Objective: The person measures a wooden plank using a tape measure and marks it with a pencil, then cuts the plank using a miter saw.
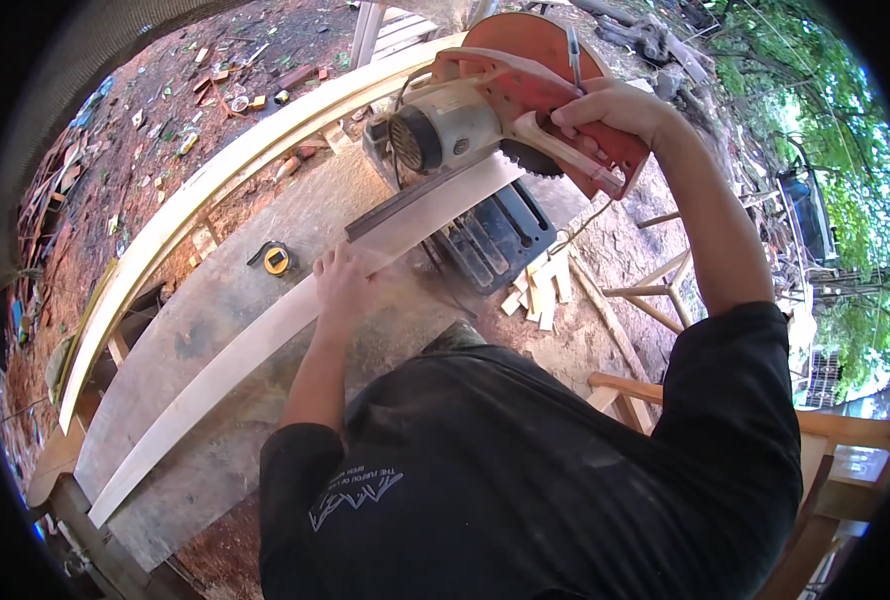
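Clock directions taken from mid-view. The saw (490, 112) is standing at 12 to 1 o'clock, and the pale board (235, 365) is running from its base (510, 230) down to 8 o'clock. Right hand (615, 110) at 1 o'clock: grip is wrapping round the saw's red handle, probably for control of the head. Left hand (345, 285) at 9 o'clock: grip is resting on the board, fingers bunching near its upper edge; whether it is pinching or only pressing, cannot tell. It is likely steadying the board against the dark fence (405, 205) while sitting well apart from the blade (533, 160). Whether the teeth are touching wood, cannot tell. The board's long tail is lying along the worktop (205, 320), presumably for support, its tip reaching the worktop's edge at 8 o'clock. Toward 9 and 10 o'clock, an open strip is lying between board and long boards (255, 140); a tape measure (277, 260) is sitting there, apart from the board. Room is looking tighter at the saw, with offcuts (537, 292) lying just beside its base at 3 o'clock.
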